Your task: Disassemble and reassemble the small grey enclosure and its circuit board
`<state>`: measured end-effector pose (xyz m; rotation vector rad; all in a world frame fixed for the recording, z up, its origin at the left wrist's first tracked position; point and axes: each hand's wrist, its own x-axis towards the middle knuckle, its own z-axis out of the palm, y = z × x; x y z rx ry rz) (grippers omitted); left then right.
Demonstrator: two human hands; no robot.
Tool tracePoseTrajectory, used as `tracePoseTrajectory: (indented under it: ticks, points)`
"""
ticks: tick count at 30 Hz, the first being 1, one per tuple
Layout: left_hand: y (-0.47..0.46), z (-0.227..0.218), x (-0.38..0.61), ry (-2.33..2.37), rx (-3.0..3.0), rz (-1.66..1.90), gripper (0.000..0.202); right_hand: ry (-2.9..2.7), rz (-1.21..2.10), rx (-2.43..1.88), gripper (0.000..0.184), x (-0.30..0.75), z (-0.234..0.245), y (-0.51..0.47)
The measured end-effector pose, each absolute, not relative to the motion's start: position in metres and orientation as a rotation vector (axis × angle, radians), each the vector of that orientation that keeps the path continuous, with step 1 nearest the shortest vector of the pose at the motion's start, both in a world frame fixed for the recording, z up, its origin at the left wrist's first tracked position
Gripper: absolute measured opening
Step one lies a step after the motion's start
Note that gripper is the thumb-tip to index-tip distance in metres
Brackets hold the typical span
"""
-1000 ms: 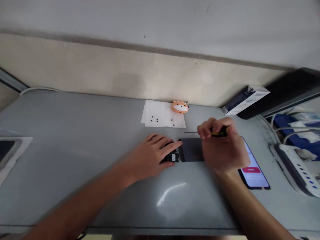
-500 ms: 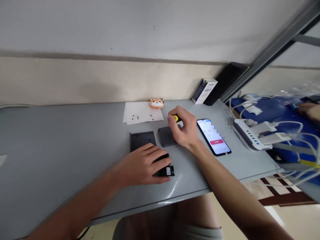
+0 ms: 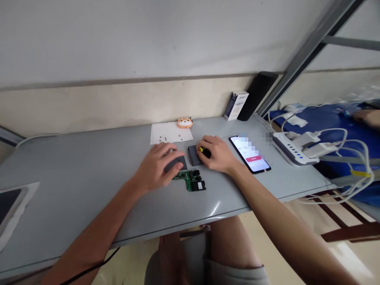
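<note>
Grey table (image 3: 74, 190), matte, running along a pale wall. At far right, blue surface (image 3: 326, 122) strewn with white cables, and a white power strip (image 3: 292, 149) with a row of blue marks. Black cylinder (image 3: 252, 97) leaning in the corner, with a white and dark-blue carton (image 3: 236, 105) just beside it; printing on the carton too small to read. Smartphone (image 3: 249, 154) lying flat, screen lit white with a red bar and dark digits, partly pixelated, not legible. White paper sheet (image 3: 170, 132) near the wall, carrying several small black screws (image 3: 162, 139); orange animal-shaped trinket (image 3: 184, 122) at the sheet's far right corner.

Left hand (image 3: 157, 168) curled loosely over a dark grey cover piece (image 3: 177, 162), fingers resting on its top. Right hand (image 3: 218, 153) clenched around a screwdriver (image 3: 202, 150), only the yellow and black handle end showing, laid against a second dark grey housing piece (image 3: 193, 154).

Green circuit board (image 3: 190, 180) at table centre, just in front of both hands, near the table's front edge: bare, flat, black connector blocks along its right end, one bearing a small white label (image 3: 200, 185) with unreadable print. Touching neither hand.
</note>
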<state>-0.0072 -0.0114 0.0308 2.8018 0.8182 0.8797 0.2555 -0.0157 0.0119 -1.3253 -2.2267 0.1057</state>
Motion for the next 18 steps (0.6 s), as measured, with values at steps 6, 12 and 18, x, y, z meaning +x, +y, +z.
tracePoseTrajectory:
  ticks: [6, 12, 18]
  points:
    - [0.015, 0.017, -0.034, 1.089, 2.672, 0.583, 0.025, -2.159, 0.030, -1.341, 0.015, 0.248, 0.003, -0.015]
    - [0.020, 0.008, -0.040, 1.215, 2.507, 0.640, 0.022, -2.106, 0.003, -1.306, 0.014, 0.244, -0.005, -0.014]
    - [0.020, 0.007, -0.039, 1.161, 2.418, 0.769, 0.025, -2.146, 0.090, -1.219, 0.016, 0.244, -0.009, -0.013]
